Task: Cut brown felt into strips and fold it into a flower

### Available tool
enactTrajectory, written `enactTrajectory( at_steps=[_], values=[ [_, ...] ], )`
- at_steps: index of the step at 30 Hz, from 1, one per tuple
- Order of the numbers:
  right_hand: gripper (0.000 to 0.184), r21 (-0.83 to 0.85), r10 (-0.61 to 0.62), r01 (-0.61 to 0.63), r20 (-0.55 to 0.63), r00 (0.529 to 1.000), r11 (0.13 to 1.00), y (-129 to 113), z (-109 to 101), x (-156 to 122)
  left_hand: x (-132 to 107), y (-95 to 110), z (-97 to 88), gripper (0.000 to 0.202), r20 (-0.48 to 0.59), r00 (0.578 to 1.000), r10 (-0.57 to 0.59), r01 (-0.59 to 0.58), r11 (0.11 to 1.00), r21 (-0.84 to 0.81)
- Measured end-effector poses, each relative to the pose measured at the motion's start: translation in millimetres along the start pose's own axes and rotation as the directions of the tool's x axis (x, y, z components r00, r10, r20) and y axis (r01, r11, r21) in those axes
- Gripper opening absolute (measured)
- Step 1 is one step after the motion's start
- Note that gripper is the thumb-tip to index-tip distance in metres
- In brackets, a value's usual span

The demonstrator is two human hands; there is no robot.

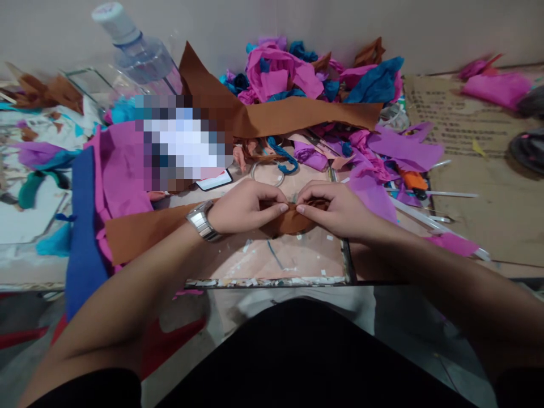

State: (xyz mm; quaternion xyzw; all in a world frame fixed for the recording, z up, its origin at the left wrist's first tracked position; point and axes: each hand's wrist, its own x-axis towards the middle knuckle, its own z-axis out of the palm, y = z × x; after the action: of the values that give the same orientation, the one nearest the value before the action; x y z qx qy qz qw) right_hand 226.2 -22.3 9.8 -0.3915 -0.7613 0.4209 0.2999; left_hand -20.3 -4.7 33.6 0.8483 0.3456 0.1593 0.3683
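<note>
Left hand (pixel 246 207) and right hand (pixel 338 208) meet mid-frame, pinched tight, thumbs against curled fingers, on brown material (pixel 293 222)! The bunched part half hides inside the right hand's grip, the left covers any join with the brown strip (pixel 147 233) at left, and a pixelated patch (pixel 182 141) blots out the upper left-centre. The held material sits right between both sets of fingertips, its loose edge showing just below them over the counter (pixel 238 263).

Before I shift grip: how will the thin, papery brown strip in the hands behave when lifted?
Probably floppy: the papery brown strip bunches into folds at the right hand. Likely light, being thin. The brown length beyond the left hand, if continuous, may drag.
</note>
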Motion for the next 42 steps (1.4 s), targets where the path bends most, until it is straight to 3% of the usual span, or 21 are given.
enactTrajectory(
  at_steps=[7, 13, 18, 23, 28, 36, 42],
  values=[
    [0.012, -0.078, -0.125, 0.128, 0.046, 0.991, 0.989, -5.4, -2.1, -2.2, -0.7, -1.6, 2.3, 0.029, 0.088, 0.993, -0.082, 0.090, 0.992, -0.090],
    [0.013, -0.071, 0.004, -0.001, 0.052, 0.999, 0.997, -1.8, 2.0, -3.8, 0.3, -5.3, 4.9, 0.032, 0.165, 0.982, -0.090, 0.114, 0.984, -0.140],
    [0.013, -0.090, -0.005, 0.008, 0.043, 0.999, 0.996, -1.3, 4.2, -5.4, 0.4, -5.0, 5.6, 0.031, 0.168, 0.980, -0.108, 0.137, 0.976, -0.168],
    [0.013, -0.266, -0.187, 0.184, 0.013, 0.982, 0.946, -1.9, 4.5, -4.6, 1.2, -2.7, 5.5, 0.032, 0.211, 0.969, -0.131, 0.169, 0.970, -0.173],
    [0.014, -0.358, -0.309, 0.320, 0.090, 0.947, 0.877, -1.4, 1.6, -3.6, 1.2, -6.4, 3.3, 0.028, 0.240, 0.961, -0.137, 0.181, 0.968, -0.175],
    [0.014, -0.412, -0.160, 0.191, 0.109, 0.981, 0.891, -1.9, -0.6, -5.7, 0.0, -8.9, 0.1, 0.028, 0.223, 0.963, -0.152, 0.176, 0.980, -0.093],
    [0.019, -0.166, -0.005, 0.022, 0.101, 0.995, 0.986, 4.4, -2.7, -2.5, -0.1, -5.4, -1.9, 0.029, 0.170, 0.971, -0.169, 0.175, 0.984, -0.024]
  ],
)
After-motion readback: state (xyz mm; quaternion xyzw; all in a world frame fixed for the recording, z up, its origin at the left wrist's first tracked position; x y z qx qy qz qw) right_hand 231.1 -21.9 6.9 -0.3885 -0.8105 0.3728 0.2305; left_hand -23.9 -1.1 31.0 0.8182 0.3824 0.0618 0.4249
